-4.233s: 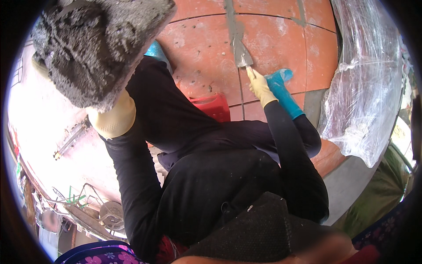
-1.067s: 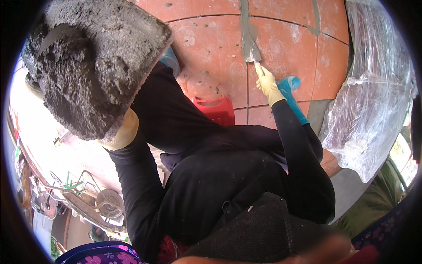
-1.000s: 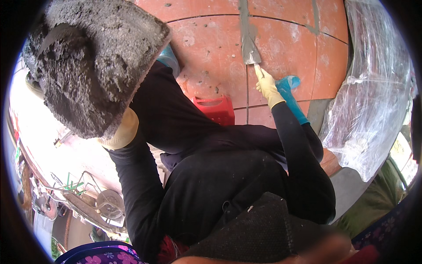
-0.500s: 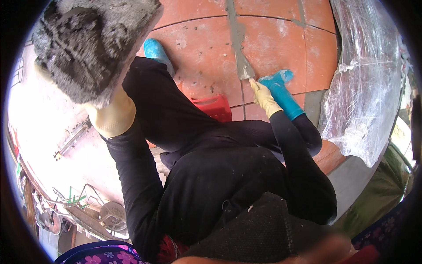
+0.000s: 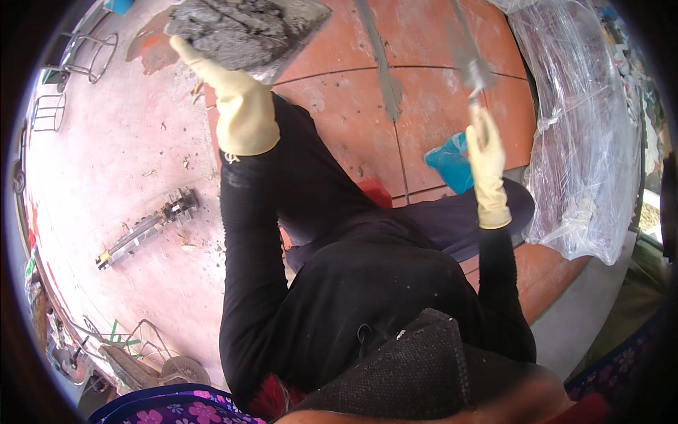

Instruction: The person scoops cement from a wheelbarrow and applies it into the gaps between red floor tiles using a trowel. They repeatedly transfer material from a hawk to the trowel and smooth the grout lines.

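Here's the right hand in a cream rubber glove [image 5: 487, 155], its grip clamped around a small metal trowel [image 5: 476, 76], blade blurred over a grey mortar joint [image 5: 462, 42] in the square orange floor tiles [image 5: 339, 106]. The left hand, gloved alike [image 5: 246, 109], is at a flat grey board [image 5: 312, 21], fingers mostly hidden: can't tell whether they're clamped. If the board tips, its wet dark-grey mortar [image 5: 226, 27] could slide off; a hasty stroke might smear the tiles.

lumpy grey mortar [image 5: 226, 28] lies on a board [image 5: 308, 15] at eleven o'clock; a blurred trowel [image 5: 477, 73], blade toward twelve, at one-thirty.
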### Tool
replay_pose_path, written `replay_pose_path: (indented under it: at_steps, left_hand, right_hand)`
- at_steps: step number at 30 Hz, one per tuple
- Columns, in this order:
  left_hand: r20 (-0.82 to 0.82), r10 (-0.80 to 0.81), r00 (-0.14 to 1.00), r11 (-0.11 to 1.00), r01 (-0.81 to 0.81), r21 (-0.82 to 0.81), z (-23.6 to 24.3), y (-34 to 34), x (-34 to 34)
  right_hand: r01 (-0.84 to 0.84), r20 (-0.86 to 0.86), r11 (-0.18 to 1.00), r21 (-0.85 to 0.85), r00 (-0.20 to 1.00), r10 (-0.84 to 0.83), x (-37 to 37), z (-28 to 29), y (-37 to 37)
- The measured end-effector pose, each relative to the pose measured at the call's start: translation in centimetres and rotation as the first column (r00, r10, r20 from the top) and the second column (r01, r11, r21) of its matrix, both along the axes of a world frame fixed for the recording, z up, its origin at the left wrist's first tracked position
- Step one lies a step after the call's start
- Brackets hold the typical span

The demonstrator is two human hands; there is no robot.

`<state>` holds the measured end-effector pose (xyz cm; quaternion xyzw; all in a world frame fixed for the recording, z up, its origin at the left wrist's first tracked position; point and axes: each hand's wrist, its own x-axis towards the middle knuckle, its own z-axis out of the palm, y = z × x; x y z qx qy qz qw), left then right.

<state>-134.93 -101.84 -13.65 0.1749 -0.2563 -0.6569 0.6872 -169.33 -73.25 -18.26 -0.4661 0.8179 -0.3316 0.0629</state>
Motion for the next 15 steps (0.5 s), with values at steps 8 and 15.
replay_pose_path:
  at_steps: [8, 15]
  left_hand:
    - [0.038, 0.225, 0.974, 0.974, -0.223, -0.035, 0.6, 0.5, 2.0]
    - [0.025, 0.318, 0.948, 0.948, -0.317, -0.039, -1.1, 1.8, 10.0]
  right_hand:
    - [-0.084, 0.155, 0.984, -0.156, 0.982, 0.109, 0.9, 11.9, -6.4]
    - [-0.078, 0.304, 0.997, -0.005, 0.95, 0.076, 2.2, 12.3, -7.0]
